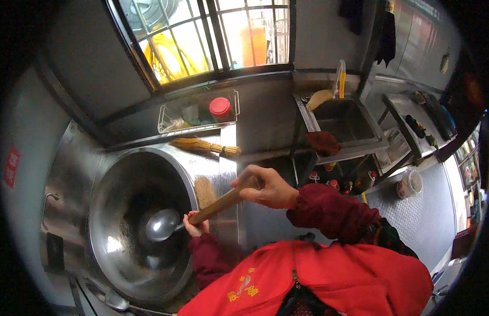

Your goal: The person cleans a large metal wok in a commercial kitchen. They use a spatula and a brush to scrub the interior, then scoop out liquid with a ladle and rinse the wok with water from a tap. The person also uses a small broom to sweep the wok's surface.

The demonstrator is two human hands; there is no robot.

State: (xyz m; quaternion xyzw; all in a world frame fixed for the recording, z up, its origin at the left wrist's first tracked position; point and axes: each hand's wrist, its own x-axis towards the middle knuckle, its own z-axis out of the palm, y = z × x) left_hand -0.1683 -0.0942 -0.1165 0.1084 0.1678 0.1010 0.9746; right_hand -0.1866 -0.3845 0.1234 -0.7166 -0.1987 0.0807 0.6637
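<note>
A large steel wok point(110, 195) sits in the stove at the left, its dark inside bare apart from bright reflections. Over it hangs the round metal bowl of a ladle point(163, 225) with a thick wooden handle. My left hand point(196, 226) is wrapped round the lower part of that handle, just by the wok's right rim. Higher up, my right hand point(270, 188) grips the handle's upper end, fingers curled round it. A tan scrubbing pad point(205, 191) lies on the steel counter beside the wok, under the handle.
A bamboo brush point(202, 146) lies behind the wok, before a wire basket point(165, 122) with a red-lidded jar point(220, 108). At the right stands a sink point(379, 143) with a brown cloth point(322, 142) on its edge and bottles below. A bucket point(409, 185) and another metal utensil point(116, 300) also show.
</note>
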